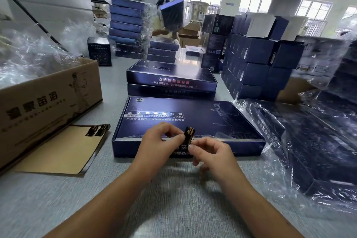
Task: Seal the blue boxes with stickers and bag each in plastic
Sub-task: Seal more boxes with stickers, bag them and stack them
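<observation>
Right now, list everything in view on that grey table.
Flat dark-blue printed cardboard box: one, blue, centre, before the hands.
Matching flat blue boxes: two, stacked behind it.
Black-and-gold sticker: one, pinched above the front edge.
Brown backing sheet: one, left, bearing two spare stickers.
Brown corrugated carton: one, far left.
Plastic-bagged blue boxes: several, right.
Small blue cartons: many, stacked right rear.
Left hand, right hand: both pinch the sticker.

Carton (48, 98) cut off L edge, bagged boxes (318, 141) R edge, bg person (159, 32) mostly hidden
</observation>
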